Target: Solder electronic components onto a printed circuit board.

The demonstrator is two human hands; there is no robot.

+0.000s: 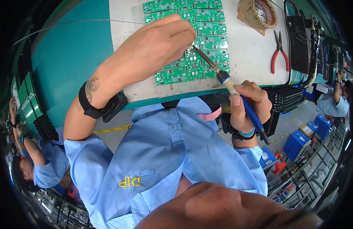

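A green circuit board panel (169, 78), divided into several strips with small parts on them, lies on the bench. My left hand (157, 45) is over the panel, its fingers pinched together. A thin solder wire (88, 20) runs in from the left and passes behind that hand; the wire's end at the fingertips is hard to make out. My right hand (255, 105) is closed round the blue handle of a soldering iron (253, 113). The iron's tip meets the panel just beside my left fingertips.
Red-handled pliers (279, 57) lie at the right of the white work surface (127, 42). Beyond them stand a round tip-cleaner holder (263, 13) and a dark soldering stand (298, 44) with cables. A green mat (69, 53) covers the left. Co-workers (50, 164) are at both sides.
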